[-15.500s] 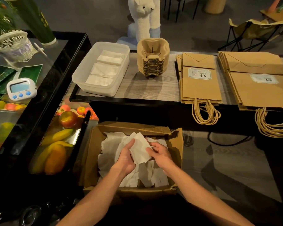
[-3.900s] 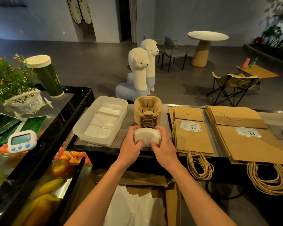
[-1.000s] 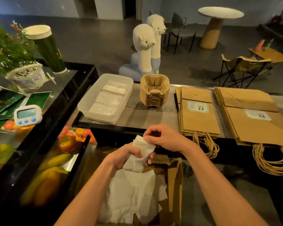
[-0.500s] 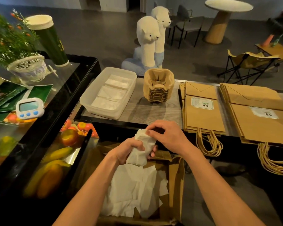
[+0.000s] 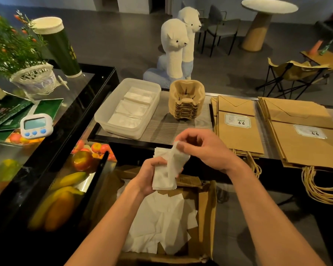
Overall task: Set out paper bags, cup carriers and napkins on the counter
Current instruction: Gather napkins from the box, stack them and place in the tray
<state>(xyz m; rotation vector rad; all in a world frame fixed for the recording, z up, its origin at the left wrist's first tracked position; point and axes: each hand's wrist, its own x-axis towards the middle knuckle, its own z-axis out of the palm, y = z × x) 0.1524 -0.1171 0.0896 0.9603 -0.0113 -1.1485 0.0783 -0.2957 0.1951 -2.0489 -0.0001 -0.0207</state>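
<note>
Napkins (image 5: 166,169) stand gripped in the curled fingers of the left hand (image 5: 148,176) above the cardboard box (image 5: 207,212), the right hand (image 5: 206,148) pinching their top edge, likely squaring them for the plastic tub (image 5: 123,131)

The grey counter (image 5: 173,129) carries, left to right: a white tub (image 5: 119,130); stacked cup carriers (image 5: 186,104); a smaller bag pile (image 5: 236,137); a larger bag pile (image 5: 304,148).

Saw a white napkin bundle (image 5: 166,169) gripped upright, more napkins (image 5: 133,108) flat in the tub (image 5: 106,121); brown cup carriers (image 5: 186,100) nested just beside; two flat paper bag stacks (image 5: 236,135) farther right, handles overhanging.
</note>
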